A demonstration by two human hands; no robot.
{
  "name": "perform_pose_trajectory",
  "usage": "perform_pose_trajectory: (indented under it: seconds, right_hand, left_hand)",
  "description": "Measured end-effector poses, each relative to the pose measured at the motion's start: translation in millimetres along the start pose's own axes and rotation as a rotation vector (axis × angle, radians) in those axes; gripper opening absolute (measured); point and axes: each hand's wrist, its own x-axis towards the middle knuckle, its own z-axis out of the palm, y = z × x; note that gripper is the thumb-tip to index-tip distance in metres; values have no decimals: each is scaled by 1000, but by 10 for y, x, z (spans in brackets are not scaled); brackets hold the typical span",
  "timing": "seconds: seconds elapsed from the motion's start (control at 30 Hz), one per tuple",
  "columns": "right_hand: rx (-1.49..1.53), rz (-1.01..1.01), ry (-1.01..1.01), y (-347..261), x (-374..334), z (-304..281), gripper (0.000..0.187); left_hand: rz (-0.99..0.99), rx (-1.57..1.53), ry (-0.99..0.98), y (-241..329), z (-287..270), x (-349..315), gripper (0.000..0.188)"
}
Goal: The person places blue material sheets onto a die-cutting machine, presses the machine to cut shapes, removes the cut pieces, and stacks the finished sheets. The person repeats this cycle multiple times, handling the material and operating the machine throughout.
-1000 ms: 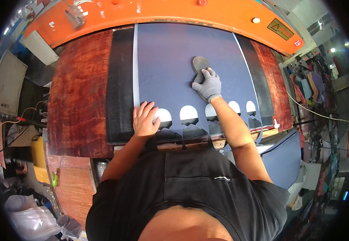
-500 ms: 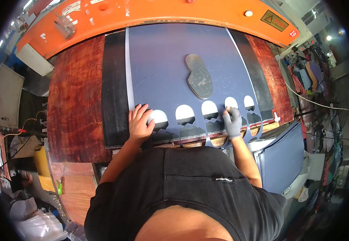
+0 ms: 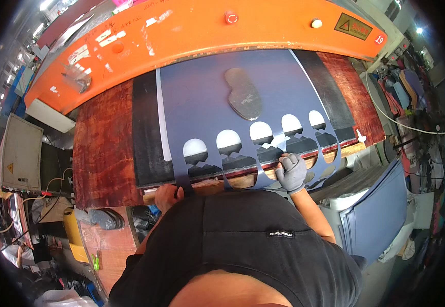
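Note:
A dark blue sheet (image 3: 192, 102) lies over a black cutting board (image 3: 148, 128), with a row of rounded cut-outs along its near side and narrow strips hanging over the front edge. On the sheet rests a dark grey sole-shaped plate (image 3: 245, 97). My right hand (image 3: 291, 172), in a grey fingerless-looking glove, is closed at the board's front edge, on a strip between two cut-outs. Bare and partly hidden by my shirt, my left hand (image 3: 167, 198) is curled at the front edge near the leftmost strip; what its fingers hold is hidden.
An orange machine beam (image 3: 181, 36) with a red button (image 3: 231, 17) spans the far side. Reddish boards (image 3: 102, 143) flank the cutting board. Stacked blue sheets (image 3: 373, 210) stand at the right. A grey cabinet (image 3: 22, 153) and yellow object (image 3: 74, 233) are at the left.
My left hand has left the sheet for the front edge and curled. My right hand has come back from a cut-out to the edge and closed. The view has shifted.

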Motion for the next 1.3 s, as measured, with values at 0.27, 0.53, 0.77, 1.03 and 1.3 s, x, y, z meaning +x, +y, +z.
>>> perform_pose_trajectory:
  seconds: [0.27, 0.53, 0.77, 1.03, 1.3]
  right_hand:
    - [55, -39, -42, 193, -180, 130, 21]
    - [799, 386, 449, 1566, 701, -790, 20]
    - [993, 281, 395, 2373, 576, -923, 19]
    - [-288, 270, 15, 2511, -349, -359, 19]
    - [-269, 200, 11, 2477, -462, -323, 25]
  left_hand:
    - [-23, 159, 266, 193, 198, -57, 23]
    - [-84, 89, 365, 161, 383, -174, 26]
    - [-88, 164, 425, 32, 357, -181, 25]
    - [-74, 295, 362, -64, 278, -144, 21]
    - [-178, 213, 266, -45, 192, -139, 28]
